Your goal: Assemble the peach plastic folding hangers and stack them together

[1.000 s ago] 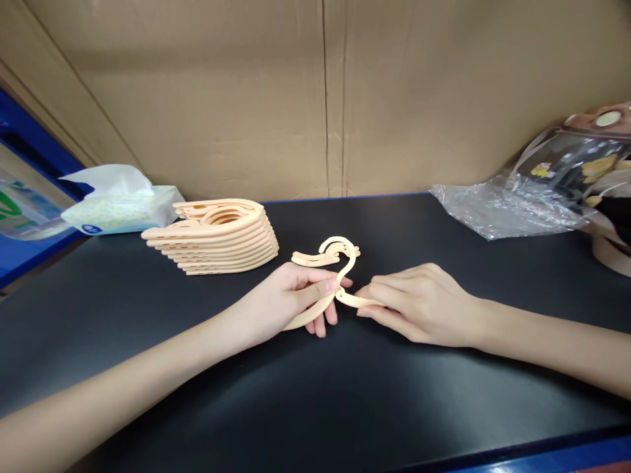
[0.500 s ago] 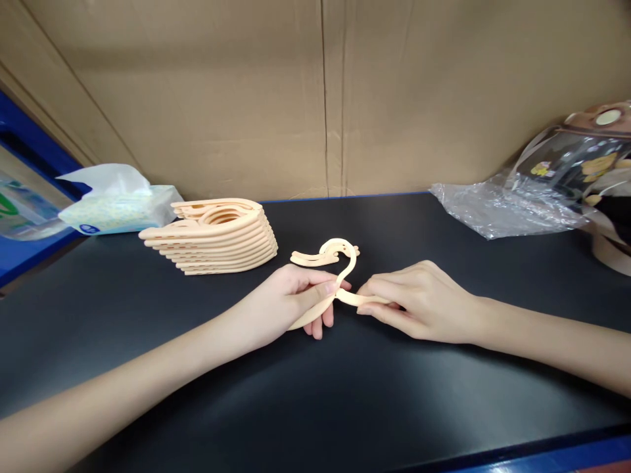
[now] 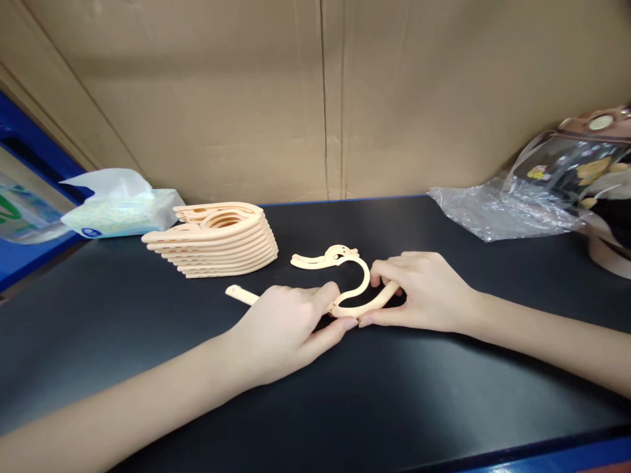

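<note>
A cream folding clothes hanger (image 3: 365,279) is held low over the black table by both hands. My left hand (image 3: 288,325) is closed round its left arm, whose tip sticks out beyond the knuckles, with thumb and forefinger at the central joint. On the right arm of the hanger, my right hand (image 3: 424,289) is closed, its thumb along the lower edge near the left thumb. The hook curves up between the hands. Just behind it lies another folded hanger (image 3: 315,262), partly overlapped by the hook.
A neat stack of folded hangers (image 3: 217,246) stands at the left. Behind it is a tissue pack (image 3: 123,207). Crumpled clear plastic (image 3: 503,209) and a transparent bag (image 3: 566,161) lie at the far right. A cardboard wall (image 3: 236,98) rises behind the black table (image 3: 345,401).
My left hand has turned over, knuckles now up, and the hanger's left arm shows beyond it. The hook has tipped and the joint dropped lower. My right hand has shifted its hold slightly.
</note>
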